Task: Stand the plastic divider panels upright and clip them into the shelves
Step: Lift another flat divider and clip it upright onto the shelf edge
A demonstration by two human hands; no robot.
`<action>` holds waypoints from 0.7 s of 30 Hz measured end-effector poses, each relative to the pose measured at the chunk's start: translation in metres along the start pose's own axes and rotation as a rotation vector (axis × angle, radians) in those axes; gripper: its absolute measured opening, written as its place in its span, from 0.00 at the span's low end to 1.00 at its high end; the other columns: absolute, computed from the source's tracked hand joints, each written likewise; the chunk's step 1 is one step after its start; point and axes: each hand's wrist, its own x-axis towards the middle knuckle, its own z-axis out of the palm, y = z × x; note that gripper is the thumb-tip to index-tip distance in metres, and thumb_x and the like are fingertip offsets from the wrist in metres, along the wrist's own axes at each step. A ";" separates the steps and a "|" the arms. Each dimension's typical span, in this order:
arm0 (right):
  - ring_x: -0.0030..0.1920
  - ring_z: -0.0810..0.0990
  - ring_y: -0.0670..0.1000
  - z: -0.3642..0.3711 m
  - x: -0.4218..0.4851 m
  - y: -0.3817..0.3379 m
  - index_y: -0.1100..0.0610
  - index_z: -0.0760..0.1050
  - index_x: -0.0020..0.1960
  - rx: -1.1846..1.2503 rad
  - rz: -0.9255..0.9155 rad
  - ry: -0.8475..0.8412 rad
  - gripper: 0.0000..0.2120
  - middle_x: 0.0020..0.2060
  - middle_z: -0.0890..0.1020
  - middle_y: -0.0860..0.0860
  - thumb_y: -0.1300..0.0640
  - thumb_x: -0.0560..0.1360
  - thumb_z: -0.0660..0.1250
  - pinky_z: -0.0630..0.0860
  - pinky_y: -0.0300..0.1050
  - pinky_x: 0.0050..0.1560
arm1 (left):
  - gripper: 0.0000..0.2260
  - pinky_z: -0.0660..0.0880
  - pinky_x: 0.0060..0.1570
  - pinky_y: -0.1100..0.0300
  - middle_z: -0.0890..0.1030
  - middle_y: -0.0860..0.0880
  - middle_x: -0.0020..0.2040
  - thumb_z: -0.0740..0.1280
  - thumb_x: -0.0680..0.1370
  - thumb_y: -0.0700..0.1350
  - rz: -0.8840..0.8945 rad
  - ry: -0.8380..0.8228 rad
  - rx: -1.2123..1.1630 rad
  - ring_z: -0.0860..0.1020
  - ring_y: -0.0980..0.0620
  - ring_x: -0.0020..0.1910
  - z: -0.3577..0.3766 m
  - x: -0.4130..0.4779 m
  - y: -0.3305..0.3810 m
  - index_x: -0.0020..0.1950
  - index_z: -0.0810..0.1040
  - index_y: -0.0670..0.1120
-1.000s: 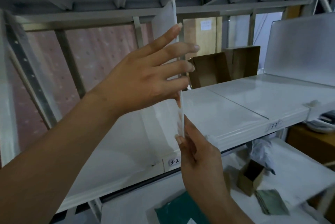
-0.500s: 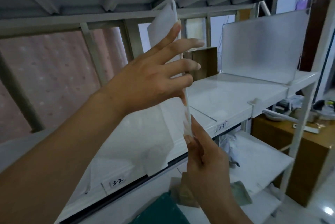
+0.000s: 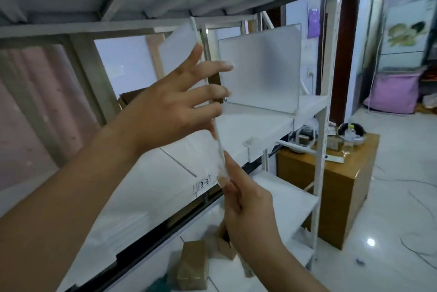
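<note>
Hands gripping panel, fitted divider beyond

- Divider panel: frosted translucent plastic, upright, edge-on, held above the white shelf.
- Second divider panel: frosted, standing upright at that shelf's right end.
</note>
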 end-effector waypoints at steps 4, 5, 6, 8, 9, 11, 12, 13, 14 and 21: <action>0.43 0.80 0.32 -0.023 0.021 0.024 0.25 0.63 0.74 -0.021 0.009 -0.045 0.29 0.53 0.86 0.40 0.58 0.87 0.58 0.73 0.26 0.44 | 0.11 0.48 0.83 0.37 0.85 0.39 0.60 0.70 0.86 0.43 -0.009 0.014 -0.026 0.71 0.34 0.76 0.027 0.018 0.002 0.48 0.84 0.39; 0.43 0.80 0.32 -0.027 0.026 0.029 0.25 0.62 0.75 -0.029 0.006 -0.049 0.29 0.52 0.86 0.40 0.58 0.87 0.58 0.72 0.25 0.44 | 0.10 0.48 0.83 0.37 0.85 0.39 0.60 0.71 0.86 0.43 -0.010 0.020 -0.029 0.71 0.34 0.76 0.033 0.022 0.000 0.48 0.84 0.39; 0.46 0.81 0.33 -0.031 0.031 0.033 0.25 0.61 0.75 -0.034 -0.004 -0.054 0.29 0.53 0.85 0.39 0.57 0.87 0.58 0.73 0.25 0.45 | 0.10 0.48 0.83 0.38 0.85 0.39 0.59 0.71 0.86 0.43 -0.008 0.022 -0.032 0.71 0.33 0.76 0.038 0.026 -0.002 0.48 0.84 0.39; 0.51 0.81 0.35 -0.035 0.041 0.040 0.23 0.58 0.75 -0.043 -0.022 -0.067 0.29 0.54 0.82 0.33 0.54 0.87 0.58 0.75 0.27 0.50 | 0.09 0.48 0.83 0.37 0.85 0.39 0.59 0.71 0.86 0.42 -0.001 0.009 -0.041 0.71 0.33 0.77 0.048 0.033 -0.007 0.48 0.84 0.39; 0.53 0.80 0.34 -0.036 0.046 0.043 0.22 0.57 0.74 -0.046 -0.028 -0.073 0.29 0.54 0.80 0.29 0.54 0.87 0.58 0.75 0.27 0.52 | 0.09 0.47 0.83 0.37 0.85 0.39 0.59 0.71 0.86 0.42 0.002 -0.002 -0.045 0.70 0.32 0.77 0.053 0.035 -0.010 0.49 0.84 0.39; 0.55 0.79 0.31 -0.035 0.055 0.050 0.23 0.57 0.75 -0.043 -0.032 -0.078 0.28 0.55 0.77 0.25 0.54 0.86 0.58 0.74 0.25 0.55 | 0.08 0.47 0.83 0.37 0.85 0.39 0.59 0.71 0.86 0.42 0.007 -0.026 -0.048 0.70 0.32 0.77 0.063 0.037 -0.016 0.50 0.84 0.39; 0.55 0.78 0.30 -0.035 0.060 0.054 0.26 0.58 0.77 -0.038 -0.033 -0.075 0.27 0.56 0.78 0.27 0.53 0.86 0.58 0.72 0.24 0.56 | 0.09 0.47 0.83 0.36 0.85 0.39 0.59 0.70 0.86 0.42 0.012 -0.032 -0.051 0.69 0.32 0.77 0.068 0.038 -0.019 0.50 0.84 0.39; 0.55 0.78 0.30 -0.034 0.065 0.057 0.28 0.59 0.77 -0.033 -0.036 -0.072 0.27 0.57 0.79 0.30 0.53 0.86 0.58 0.72 0.24 0.56 | 0.10 0.48 0.83 0.35 0.85 0.39 0.59 0.69 0.87 0.42 0.018 -0.038 -0.054 0.69 0.32 0.77 0.075 0.039 -0.022 0.49 0.84 0.39; 0.55 0.78 0.29 -0.034 0.070 0.061 0.28 0.59 0.77 -0.031 -0.040 -0.072 0.27 0.56 0.80 0.31 0.54 0.86 0.58 0.71 0.23 0.55 | 0.11 0.49 0.83 0.35 0.85 0.39 0.59 0.68 0.88 0.43 0.025 -0.048 -0.058 0.69 0.32 0.78 0.081 0.040 -0.025 0.49 0.84 0.39; 0.49 0.77 0.30 -0.037 0.124 0.077 0.26 0.52 0.78 -0.137 -0.103 -0.119 0.29 0.55 0.82 0.33 0.50 0.86 0.58 0.70 0.20 0.48 | 0.09 0.51 0.82 0.32 0.83 0.38 0.64 0.68 0.87 0.44 0.026 -0.107 -0.007 0.64 0.32 0.80 0.118 0.047 -0.065 0.51 0.83 0.40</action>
